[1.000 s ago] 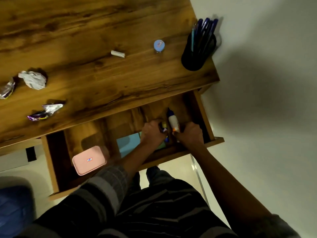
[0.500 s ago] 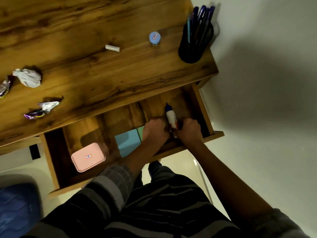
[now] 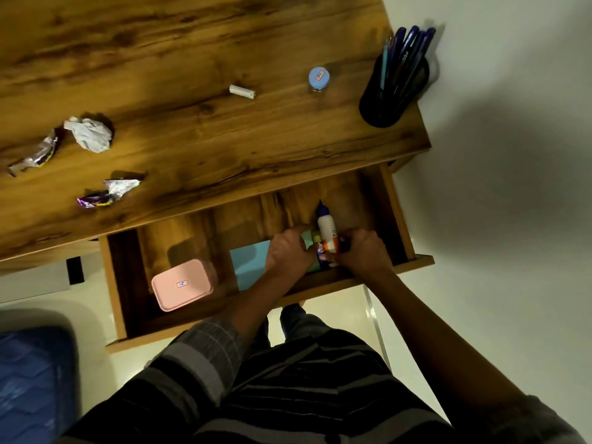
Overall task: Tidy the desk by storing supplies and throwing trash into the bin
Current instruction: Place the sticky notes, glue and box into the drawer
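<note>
In the drawer, glue bottle nozzle-away lengthwise, apparently gripped by both hands.

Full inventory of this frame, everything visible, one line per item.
desk: 1, brown wood, fills upper left
drawer: 1, wood, pulled open under the desk's front edge
crumpled paper: 1, white, desk left
foil wrappers: 2, silver-purple, desk left
small tube: 1, white, desk middle
round jar: 1, blue lid, desk right
pen holder: 1, black, holding blue pens, desk right corner
pink case: 1, drawer left
blue pad: 1, drawer middle
glue bottle: 1, white-orange, drawer right
left hand: in drawer, fingers curled
right hand: grips glue bottle
</note>
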A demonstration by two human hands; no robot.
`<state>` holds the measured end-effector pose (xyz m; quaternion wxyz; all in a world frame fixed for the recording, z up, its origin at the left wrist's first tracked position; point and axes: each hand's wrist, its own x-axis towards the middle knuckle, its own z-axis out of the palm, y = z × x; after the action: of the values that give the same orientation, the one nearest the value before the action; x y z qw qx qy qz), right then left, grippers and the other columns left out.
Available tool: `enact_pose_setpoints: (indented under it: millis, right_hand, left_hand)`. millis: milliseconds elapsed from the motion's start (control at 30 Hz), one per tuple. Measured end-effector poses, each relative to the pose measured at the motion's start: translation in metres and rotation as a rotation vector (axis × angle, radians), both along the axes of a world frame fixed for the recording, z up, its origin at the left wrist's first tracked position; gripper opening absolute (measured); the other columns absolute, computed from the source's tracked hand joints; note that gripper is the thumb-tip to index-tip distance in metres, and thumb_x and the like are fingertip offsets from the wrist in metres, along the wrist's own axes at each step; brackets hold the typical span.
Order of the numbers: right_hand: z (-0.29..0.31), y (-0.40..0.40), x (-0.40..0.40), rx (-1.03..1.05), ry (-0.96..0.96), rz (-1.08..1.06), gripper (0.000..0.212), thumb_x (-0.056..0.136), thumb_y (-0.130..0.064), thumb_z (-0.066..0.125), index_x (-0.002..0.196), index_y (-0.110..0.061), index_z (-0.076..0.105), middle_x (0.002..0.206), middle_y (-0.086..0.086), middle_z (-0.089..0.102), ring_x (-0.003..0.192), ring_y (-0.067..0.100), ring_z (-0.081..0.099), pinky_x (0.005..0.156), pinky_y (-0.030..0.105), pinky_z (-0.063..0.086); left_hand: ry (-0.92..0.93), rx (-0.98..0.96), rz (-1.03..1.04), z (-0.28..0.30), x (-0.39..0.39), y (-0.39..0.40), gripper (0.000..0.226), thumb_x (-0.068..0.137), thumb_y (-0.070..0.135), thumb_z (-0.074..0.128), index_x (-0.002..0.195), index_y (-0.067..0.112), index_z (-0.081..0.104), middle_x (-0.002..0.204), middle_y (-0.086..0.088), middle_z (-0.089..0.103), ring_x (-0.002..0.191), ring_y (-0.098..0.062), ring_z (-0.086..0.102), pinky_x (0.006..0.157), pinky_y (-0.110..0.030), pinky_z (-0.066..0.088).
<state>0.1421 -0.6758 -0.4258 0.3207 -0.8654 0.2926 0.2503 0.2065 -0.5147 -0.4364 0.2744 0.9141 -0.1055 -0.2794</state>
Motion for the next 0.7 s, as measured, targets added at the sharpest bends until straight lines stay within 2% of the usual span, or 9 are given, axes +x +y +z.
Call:
enact_pose_setpoints:
  millis: [100, 200, 300, 400, 467, 567, 633, 700]
  right_hand:
    - [0.0, 0.002, -0.001, 0.014, -0.021, 0.001, 0.065, 0.072, -0.063, 0.079, 0.116, -0.015, 0.071, 0.111, 0.007, 0.074, 0.098, 0.021, 0.07, 0.08, 0.029, 0.05]
    - [0.0, 0.002, -0.001, 0.016, -0.027, -0.01, 0.063, 0.078, -0.062, 0.074, 0.118, -0.014, 0.07, 0.112, 0.008, 0.074, 0.099, 0.022, 0.071, 0.084, 0.033, 0.055]
    - [0.001, 0.002, 0.0, -0.033, -0.033, 0.018, 0.063, 0.082, -0.069, 0.063, 0.111, -0.014, 0.072, 0.103, 0.007, 0.075, 0.09, 0.021, 0.072, 0.08, 0.035, 0.06]
    - [0.003, 0.003, 0.0, -0.057, -0.083, 0.019, 0.064, 0.083, -0.074, 0.055, 0.104, -0.016, 0.073, 0.094, 0.004, 0.075, 0.082, 0.019, 0.072, 0.074, 0.034, 0.06]
    - [0.006, 0.005, 0.001, -0.071, -0.143, -0.001, 0.06, 0.087, -0.07, 0.055, 0.106, -0.016, 0.072, 0.095, 0.004, 0.075, 0.08, 0.016, 0.07, 0.074, 0.033, 0.06]
    - [0.021, 0.011, -0.001, -0.093, -0.262, -0.028, 0.046, 0.093, -0.056, 0.059, 0.105, -0.013, 0.072, 0.093, 0.004, 0.074, 0.072, 0.009, 0.062, 0.066, 0.02, 0.05]
    - [0.032, 0.015, -0.008, -0.097, -0.326, -0.04, 0.043, 0.093, -0.052, 0.062, 0.103, -0.012, 0.073, 0.09, 0.002, 0.074, 0.07, 0.002, 0.058, 0.062, 0.012, 0.045]
    - [0.042, 0.021, -0.019, -0.067, -0.398, -0.05, 0.041, 0.091, -0.051, 0.064, 0.104, -0.014, 0.074, 0.092, -0.002, 0.073, 0.072, -0.002, 0.059, 0.064, 0.009, 0.046]
  left_hand:
    - [-0.016, -0.029, 0.044, 0.007, 0.0, 0.013, 0.04, 0.087, 0.036, 0.077, 0.125, 0.025, 0.071, 0.096, -0.006, 0.076, 0.091, -0.023, 0.072, 0.084, -0.032, 0.058]
    - [-0.005, -0.05, 0.109, 0.018, 0.001, 0.03, 0.033, 0.088, 0.036, 0.077, 0.119, 0.028, 0.073, 0.079, 0.001, 0.072, 0.072, -0.013, 0.067, 0.074, -0.025, 0.055]
    - [-0.004, -0.072, 0.123, 0.029, 0.002, 0.049, 0.032, 0.088, 0.037, 0.077, 0.119, 0.028, 0.073, 0.079, 0.005, 0.069, 0.07, -0.009, 0.066, 0.07, -0.024, 0.055]
    - [-0.003, -0.087, 0.154, 0.037, 0.002, 0.07, 0.03, 0.089, 0.04, 0.076, 0.117, 0.029, 0.075, 0.076, 0.013, 0.065, 0.061, 0.002, 0.06, 0.063, -0.017, 0.05]
    - [0.004, -0.091, 0.204, 0.043, 0.002, 0.083, 0.027, 0.089, 0.041, 0.076, 0.114, 0.03, 0.075, 0.073, 0.017, 0.063, 0.062, 0.006, 0.059, 0.062, -0.015, 0.049]
    - [0.039, -0.133, 0.324, 0.053, -0.002, 0.104, 0.025, 0.09, 0.04, 0.076, 0.114, 0.031, 0.075, 0.079, 0.017, 0.065, 0.071, 0.007, 0.06, 0.06, -0.015, 0.047]
    - [0.084, -0.158, 0.416, 0.056, -0.009, 0.119, 0.024, 0.089, 0.041, 0.075, 0.112, 0.032, 0.075, 0.087, 0.015, 0.068, 0.078, 0.008, 0.061, 0.066, -0.021, 0.056]
    - [0.125, -0.205, 0.513, 0.057, -0.019, 0.134, 0.023, 0.088, 0.043, 0.077, 0.108, 0.032, 0.076, 0.092, 0.013, 0.072, 0.084, 0.004, 0.066, 0.074, -0.034, 0.064]
